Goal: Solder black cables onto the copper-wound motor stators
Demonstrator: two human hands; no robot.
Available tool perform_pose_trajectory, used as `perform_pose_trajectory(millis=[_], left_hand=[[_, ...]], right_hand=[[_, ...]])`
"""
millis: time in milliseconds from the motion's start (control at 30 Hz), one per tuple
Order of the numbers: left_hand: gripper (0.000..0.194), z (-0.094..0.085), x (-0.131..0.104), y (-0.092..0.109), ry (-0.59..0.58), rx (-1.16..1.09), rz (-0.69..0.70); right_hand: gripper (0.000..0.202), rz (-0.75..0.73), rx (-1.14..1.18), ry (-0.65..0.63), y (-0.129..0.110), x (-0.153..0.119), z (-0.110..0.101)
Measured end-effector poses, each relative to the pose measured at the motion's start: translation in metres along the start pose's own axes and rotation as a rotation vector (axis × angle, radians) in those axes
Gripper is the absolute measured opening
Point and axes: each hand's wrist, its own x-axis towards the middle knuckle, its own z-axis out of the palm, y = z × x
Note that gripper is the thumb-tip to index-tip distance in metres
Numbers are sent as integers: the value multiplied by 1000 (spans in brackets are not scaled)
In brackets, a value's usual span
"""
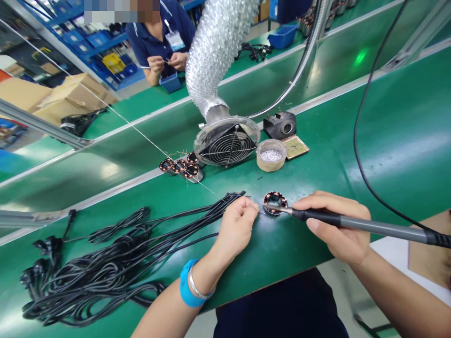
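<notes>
A soldering iron [352, 225] with a grey handle rests in my right hand [345, 225], fingers closed around its black grip. Its metal tip reaches over the rim of a round motor stator [275, 203] with copper windings, lying on the green bench. Left of the stator, my left hand [239, 223] is closed in a pinch. Thin wire ends show between its fingertips and the stator, and a black cable [200, 238] runs in under this hand. Whether the tip touches a wire cannot be made out.
Black power cords [105, 263] with plugs cover the bench's left. Several more stators [190, 171] stand behind, beside a round fume extractor [229, 145] on a silver duct. A tub of metal shavings [271, 155], a sponge [295, 147] and an iron holder [280, 125] stand right. A co-worker [162, 42] sits opposite.
</notes>
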Motion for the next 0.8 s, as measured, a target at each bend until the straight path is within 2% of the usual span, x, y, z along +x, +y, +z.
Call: perform_pose_trajectory(millis=[367, 800], left_hand=[[19, 1, -1, 2, 7, 29, 26], [18, 0, -1, 0, 11, 72, 49]], right_hand=[[24, -162, -84, -73, -14, 0, 5], [26, -179, -93, -36, -14, 0, -2]])
